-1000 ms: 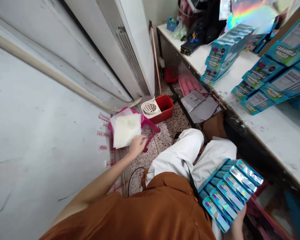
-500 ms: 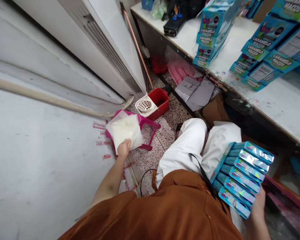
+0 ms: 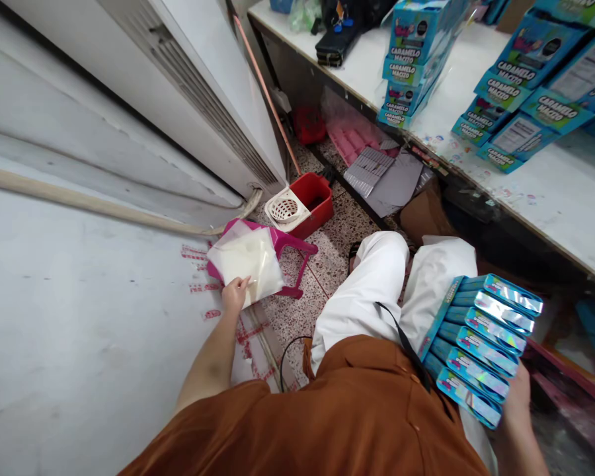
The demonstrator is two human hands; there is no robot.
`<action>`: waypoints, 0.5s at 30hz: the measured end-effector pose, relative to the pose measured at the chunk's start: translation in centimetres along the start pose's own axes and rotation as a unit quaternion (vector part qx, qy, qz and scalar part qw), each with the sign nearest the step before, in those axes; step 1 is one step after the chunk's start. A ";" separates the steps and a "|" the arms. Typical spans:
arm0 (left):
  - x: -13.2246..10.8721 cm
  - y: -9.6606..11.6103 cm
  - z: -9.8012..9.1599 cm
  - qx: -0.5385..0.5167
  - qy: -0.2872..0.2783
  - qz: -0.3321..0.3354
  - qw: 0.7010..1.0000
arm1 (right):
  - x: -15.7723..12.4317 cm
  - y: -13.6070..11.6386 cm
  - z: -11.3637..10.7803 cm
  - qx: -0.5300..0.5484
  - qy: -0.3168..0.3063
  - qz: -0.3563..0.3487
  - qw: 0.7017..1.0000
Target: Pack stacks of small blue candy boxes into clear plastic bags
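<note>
My left hand (image 3: 235,292) reaches down to the floor and pinches the near edge of a stack of clear plastic bags (image 3: 246,260) lying on a pink plastic stool (image 3: 290,248). My right hand (image 3: 517,395) sits low at the right and carries a stack of several blue candy boxes (image 3: 478,348) with shiny holographic ends, held against my hip. Only part of that hand shows under the stack.
A red bucket with a white strainer (image 3: 301,205) stands behind the stool, a broom handle (image 3: 266,89) leaning over it. The white table (image 3: 535,178) on the right holds piles of blue CARAMELO MACIZO boxes (image 3: 411,63). A white wall (image 3: 79,297) is at my left.
My left hand moved from the stool's right side to the near edge of the bags and took hold of them. The box stack in my right hand rose slightly.
</note>
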State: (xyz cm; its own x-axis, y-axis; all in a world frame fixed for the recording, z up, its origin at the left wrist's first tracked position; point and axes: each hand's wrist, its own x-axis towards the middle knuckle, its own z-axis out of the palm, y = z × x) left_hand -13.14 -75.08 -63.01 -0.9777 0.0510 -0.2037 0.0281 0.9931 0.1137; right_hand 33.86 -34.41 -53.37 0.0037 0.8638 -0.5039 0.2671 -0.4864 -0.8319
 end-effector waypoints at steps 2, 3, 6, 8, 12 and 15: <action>0.2 0.4 -0.2 -0.012 0.012 -0.018 1.000 | -0.2 -0.3 0.1 0.010 0.005 0.019 1.000; 0.2 0.5 -0.3 -0.019 0.016 -0.026 0.999 | -0.4 -0.5 0.2 0.010 0.007 0.026 1.000; 0.1 1.0 -0.3 -0.035 0.019 -0.034 0.999 | -1.1 -1.5 0.6 0.002 0.010 0.013 1.000; -0.2 1.4 -0.1 -0.044 0.018 -0.025 0.999 | -1.5 -1.9 0.9 0.013 0.012 0.024 1.000; -1.2 2.5 -0.4 -0.055 0.039 -0.019 0.998 | -1.6 -2.0 1.1 0.029 0.001 0.042 0.999; -1.1 3.6 -2.5 -0.059 0.105 -0.036 0.992 | -1.2 -1.6 1.0 0.031 -0.004 0.035 0.999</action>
State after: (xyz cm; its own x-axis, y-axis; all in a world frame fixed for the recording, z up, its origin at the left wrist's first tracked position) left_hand -12.48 -71.79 -59.97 -0.9985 -0.0546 -0.0096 -0.0553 0.9733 0.2227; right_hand 32.51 -34.80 -51.71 0.0120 0.8258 -0.5638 0.2057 -0.5538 -0.8068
